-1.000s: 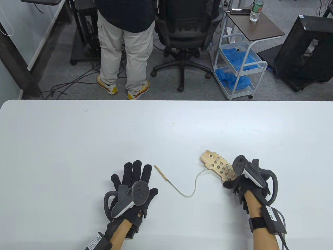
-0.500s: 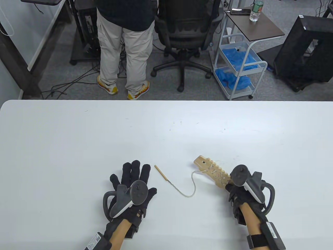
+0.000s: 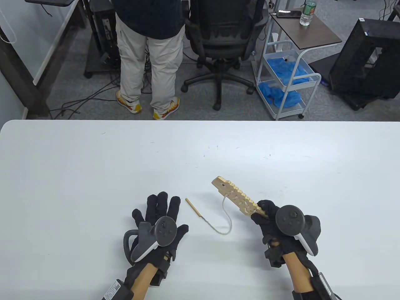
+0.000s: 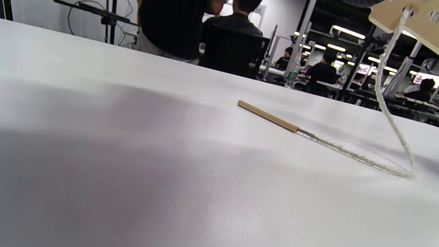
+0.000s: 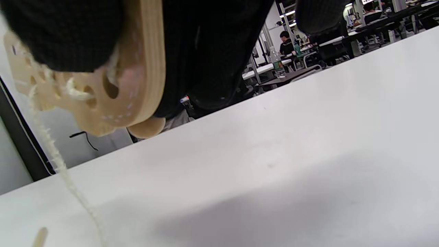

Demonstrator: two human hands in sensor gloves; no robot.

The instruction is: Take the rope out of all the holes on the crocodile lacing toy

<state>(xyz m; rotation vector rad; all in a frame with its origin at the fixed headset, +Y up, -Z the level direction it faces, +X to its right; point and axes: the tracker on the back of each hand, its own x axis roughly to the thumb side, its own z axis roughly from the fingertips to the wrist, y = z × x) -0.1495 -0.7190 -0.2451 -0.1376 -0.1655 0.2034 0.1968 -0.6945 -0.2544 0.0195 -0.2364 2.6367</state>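
My right hand [image 3: 268, 218] grips the tail end of the wooden crocodile lacing toy [image 3: 236, 197] and holds it tilted above the table, head pointing far-left. The toy also shows in the right wrist view [image 5: 103, 85] with rope in some of its holes. A white rope [image 3: 226, 218] hangs from near the head down to the table and ends in a wooden needle [image 3: 193, 207] lying flat. In the left wrist view the needle [image 4: 267, 116] and rope [image 4: 387, 109] lie to the right. My left hand [image 3: 161, 215] rests flat on the table, fingers spread, left of the needle.
The white table [image 3: 93, 162] reaches across the view. Beyond its far edge stand a person [image 3: 150, 47], an office chair [image 3: 223, 37] and a white cart [image 3: 287, 78] with blue cloths.
My right hand has lifted the toy off the table, turned it on edge and carried it left. The rope now hangs down from it. The left hand and needle have not moved.
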